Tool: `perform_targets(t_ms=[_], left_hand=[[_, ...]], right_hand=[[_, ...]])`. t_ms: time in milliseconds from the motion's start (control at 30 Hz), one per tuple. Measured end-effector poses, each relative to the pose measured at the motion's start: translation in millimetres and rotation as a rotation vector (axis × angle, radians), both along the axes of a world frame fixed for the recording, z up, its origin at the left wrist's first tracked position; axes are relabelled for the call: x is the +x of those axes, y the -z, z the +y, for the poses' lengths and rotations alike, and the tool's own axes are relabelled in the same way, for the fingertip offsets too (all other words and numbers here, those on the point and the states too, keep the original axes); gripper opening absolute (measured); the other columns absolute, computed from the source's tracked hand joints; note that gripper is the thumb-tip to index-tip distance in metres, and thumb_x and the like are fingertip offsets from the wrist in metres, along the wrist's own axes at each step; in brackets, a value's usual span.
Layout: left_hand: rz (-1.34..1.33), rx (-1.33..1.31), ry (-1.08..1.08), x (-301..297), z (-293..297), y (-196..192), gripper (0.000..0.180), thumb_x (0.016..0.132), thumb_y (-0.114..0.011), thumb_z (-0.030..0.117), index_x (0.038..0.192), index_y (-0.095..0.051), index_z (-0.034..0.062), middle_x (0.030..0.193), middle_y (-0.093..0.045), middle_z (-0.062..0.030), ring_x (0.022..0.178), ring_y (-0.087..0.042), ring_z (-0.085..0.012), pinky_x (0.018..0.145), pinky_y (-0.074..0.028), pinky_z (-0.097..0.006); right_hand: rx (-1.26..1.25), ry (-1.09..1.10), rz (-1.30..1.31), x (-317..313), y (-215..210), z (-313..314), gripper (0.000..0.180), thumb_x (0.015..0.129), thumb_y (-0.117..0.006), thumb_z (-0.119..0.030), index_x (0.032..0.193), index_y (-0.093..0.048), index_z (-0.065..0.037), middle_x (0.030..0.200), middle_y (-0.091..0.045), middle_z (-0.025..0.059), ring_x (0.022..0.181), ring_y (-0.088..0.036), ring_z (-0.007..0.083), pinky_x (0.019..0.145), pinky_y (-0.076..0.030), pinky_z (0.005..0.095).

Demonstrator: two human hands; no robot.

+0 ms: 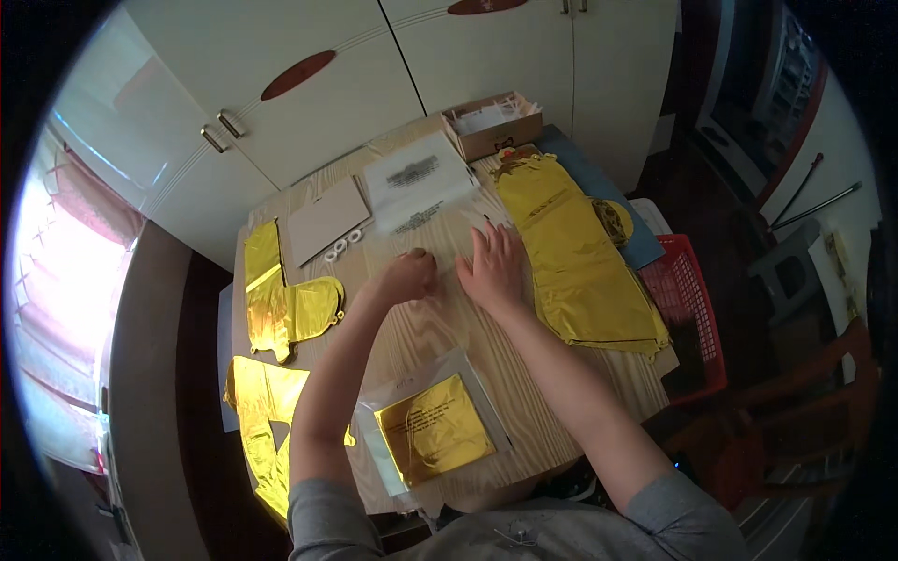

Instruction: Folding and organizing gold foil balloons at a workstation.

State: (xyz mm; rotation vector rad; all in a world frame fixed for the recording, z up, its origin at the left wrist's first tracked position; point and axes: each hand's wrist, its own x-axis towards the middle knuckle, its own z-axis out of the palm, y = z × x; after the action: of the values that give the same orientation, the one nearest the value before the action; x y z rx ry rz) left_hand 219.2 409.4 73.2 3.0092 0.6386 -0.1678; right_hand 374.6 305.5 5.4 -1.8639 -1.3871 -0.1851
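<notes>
My left hand (410, 277) is closed over the middle of the wooden table (412, 332), fingers curled; whatever is in them is hidden. Beside it, my right hand (494, 266) lies with its fingers spread, palm down, holding nothing I can see. Just beyond the hands is a stack of clear printed plastic bags (421, 182). Three or so small white rings (342, 246) lie past my left hand, by a flat cardboard piece (327, 222). To the right of my right hand is a pile of flat gold foil balloons (585, 257). Nearer me, a clear bag holds a folded gold foil sheet (435, 432).
More flat gold foil balloons (290, 313) lie along the left side, one (267, 411) overhanging the edge. A cardboard box (493, 126) with white contents stands at the far edge, before white cabinets (346, 103). A red plastic basket (697, 304) is beside the table's right.
</notes>
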Motion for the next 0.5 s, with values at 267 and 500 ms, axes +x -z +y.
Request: perform_targets(t_ms=[267, 500], left_hand=[[-0.037, 0.384, -0.075, 4.0, 2.8, 14.3, 0.014, 0.077, -0.063, 0.010, 0.090, -0.058, 0.0079, 0.093, -0.064, -0.0070, 0.087, -0.068, -0.0245, 0.065, -0.056, -0.035], [-0.254, 0.799, 0.018, 3.7, 13.5, 21.6, 0.014, 0.074, -0.060, 0.016, 0.087, -0.058, 0.0131, 0.083, -0.058, -0.0006, 0.076, -0.063, -0.0146, 0.057, -0.054, -0.032]], right_hand=[[-0.018, 0.000, 0.037, 2.1, -3.2, -3.2, 0.055, 0.086, -0.059, -0.030, 0.130, -0.046, 0.000, 0.140, -0.041, 0.0224, 0.134, -0.033, 0.0406, 0.107, -0.028, 0.0564], [0.066, 0.020, 0.034, 0.2, 3.6, 3.4, 0.054, 0.082, -0.062, -0.027, 0.127, -0.048, -0.001, 0.135, -0.044, 0.0218, 0.129, -0.037, 0.0402, 0.106, -0.028, 0.0577]])
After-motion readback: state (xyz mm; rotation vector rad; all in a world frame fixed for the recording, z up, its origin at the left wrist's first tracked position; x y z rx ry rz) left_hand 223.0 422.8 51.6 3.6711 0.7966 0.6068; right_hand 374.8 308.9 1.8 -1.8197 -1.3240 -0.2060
